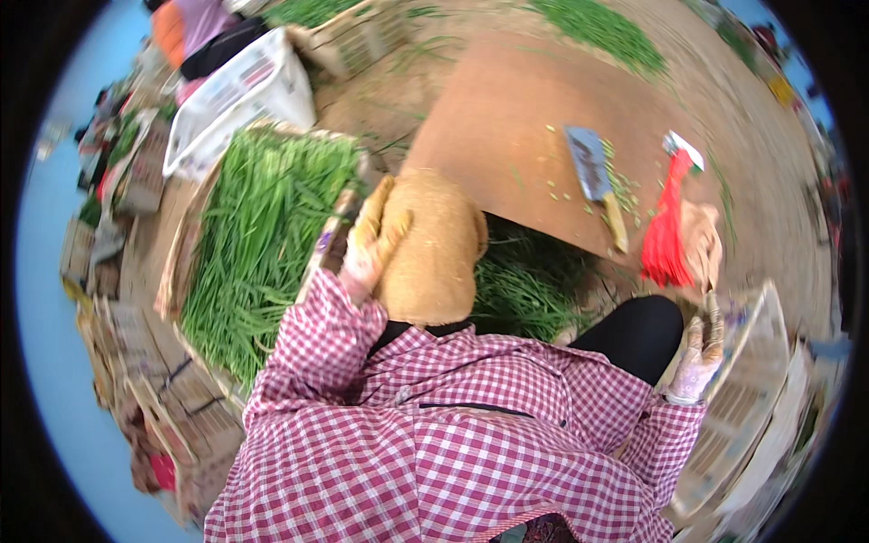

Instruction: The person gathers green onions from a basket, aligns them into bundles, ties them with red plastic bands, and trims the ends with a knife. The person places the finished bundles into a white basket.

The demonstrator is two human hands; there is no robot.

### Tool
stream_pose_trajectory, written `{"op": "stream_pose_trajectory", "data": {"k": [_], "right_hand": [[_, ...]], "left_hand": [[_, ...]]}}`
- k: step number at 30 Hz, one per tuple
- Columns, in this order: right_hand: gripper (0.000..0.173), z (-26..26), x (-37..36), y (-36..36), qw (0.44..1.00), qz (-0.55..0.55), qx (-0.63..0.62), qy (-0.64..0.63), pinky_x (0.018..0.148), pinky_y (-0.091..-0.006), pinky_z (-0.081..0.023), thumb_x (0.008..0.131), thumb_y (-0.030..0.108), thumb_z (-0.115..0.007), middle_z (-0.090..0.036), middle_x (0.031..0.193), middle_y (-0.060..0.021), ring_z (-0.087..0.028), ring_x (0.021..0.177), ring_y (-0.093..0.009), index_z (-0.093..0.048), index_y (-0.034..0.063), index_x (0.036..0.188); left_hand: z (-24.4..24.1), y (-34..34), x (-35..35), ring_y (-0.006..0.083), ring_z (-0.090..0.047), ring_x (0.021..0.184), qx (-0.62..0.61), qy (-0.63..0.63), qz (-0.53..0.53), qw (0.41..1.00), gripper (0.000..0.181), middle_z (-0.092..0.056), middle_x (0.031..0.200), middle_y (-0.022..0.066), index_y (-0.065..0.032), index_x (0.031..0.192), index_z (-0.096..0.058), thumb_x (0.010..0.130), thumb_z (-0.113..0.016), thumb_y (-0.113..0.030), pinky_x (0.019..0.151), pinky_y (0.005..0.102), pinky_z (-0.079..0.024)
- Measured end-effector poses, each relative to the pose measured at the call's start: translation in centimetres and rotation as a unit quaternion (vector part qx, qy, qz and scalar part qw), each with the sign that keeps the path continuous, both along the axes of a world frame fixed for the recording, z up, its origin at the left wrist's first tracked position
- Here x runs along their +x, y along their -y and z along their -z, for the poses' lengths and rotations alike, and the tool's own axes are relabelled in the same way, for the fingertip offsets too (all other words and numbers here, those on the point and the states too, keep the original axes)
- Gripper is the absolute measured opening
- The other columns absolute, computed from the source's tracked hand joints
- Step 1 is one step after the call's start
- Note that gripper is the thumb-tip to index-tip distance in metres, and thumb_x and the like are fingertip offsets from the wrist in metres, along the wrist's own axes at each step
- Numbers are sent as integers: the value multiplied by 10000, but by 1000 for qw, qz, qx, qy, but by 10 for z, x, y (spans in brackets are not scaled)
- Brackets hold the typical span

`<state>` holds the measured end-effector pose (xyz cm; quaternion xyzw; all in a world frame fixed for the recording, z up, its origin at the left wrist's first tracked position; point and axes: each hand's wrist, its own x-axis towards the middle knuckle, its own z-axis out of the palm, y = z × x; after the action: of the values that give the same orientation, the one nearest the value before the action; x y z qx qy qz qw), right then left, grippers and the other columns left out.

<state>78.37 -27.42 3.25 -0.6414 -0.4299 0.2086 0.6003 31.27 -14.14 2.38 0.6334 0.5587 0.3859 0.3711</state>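
My gloved left hand (373,237) rests with spread fingers on a tan cloth-like covering (431,251) over my knee. To its left stands a crate packed with long green leafy stalks (265,237). On the right, my gloved right hand (700,349) hangs beside my other knee; its fingers point away from me, and whether it holds anything is unclear. Before me lies a brown board (502,129) bearing a cleaver (594,176) with a wooden handle, small green cut pieces (621,186), a bundle of red ties (669,224) and a crumpled beige cloth or glove (700,237).
A white plastic crate (292,88) stands at the upper left, close to a seated person (204,34). Green stalks (529,285) lie under the board's near edge, and more (604,34) lie on the ground beyond it. A pale slatted crate (733,400) is at my right.
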Motion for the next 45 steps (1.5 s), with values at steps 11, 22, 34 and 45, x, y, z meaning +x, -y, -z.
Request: {"op": "stream_pose_trajectory", "data": {"k": [11, 22, 34, 45], "right_hand": [[568, 28, -263, -164, 830, -481, 0, 284, 999, -408, -452, 767, -4, -632, -582, 1237, -225, -563, 1146, -393, -524, 20, 1325], [441, 89, -268, -138, 789, -516, -143, 301, 890, -365, -526, 817, 55, -653, -662, 1161, -135, -651, 1050, -296, -602, 65, 1255], [354, 140, -232, -133, 786, -468, -310, 258, 847, -374, -535, 821, 168, -687, -695, 1068, -162, -675, 990, -301, -667, 64, 1159], [351, 130, -236, -136, 680, -456, -423, 389, 759, -433, -543, 831, 285, -654, -702, 978, -169, -676, 893, -350, -672, 87, 1120]], "left_hand": [[33, 124, -55, 210, -459, 1280, -52, 271, -49, 960, 521, -505, 1385, 149, 47, 1405, -426, 991, -562, -239, 1069, 321, -349], [7, 137, -102, 222, -613, 1096, -114, 139, -166, 970, 470, -638, 1193, 181, 92, 1237, -573, 901, -672, -222, 955, 324, -481], [40, -85, -204, 368, -172, 1449, -74, -418, -329, 843, 1143, -179, 1565, 207, -79, 1522, -191, 675, -786, -565, 1180, 511, -148], [77, -134, -300, 337, -386, 1347, -97, -369, -257, 888, 1200, -397, 1447, 232, -3, 1501, -216, 634, -808, -584, 1130, 402, -321]]}}
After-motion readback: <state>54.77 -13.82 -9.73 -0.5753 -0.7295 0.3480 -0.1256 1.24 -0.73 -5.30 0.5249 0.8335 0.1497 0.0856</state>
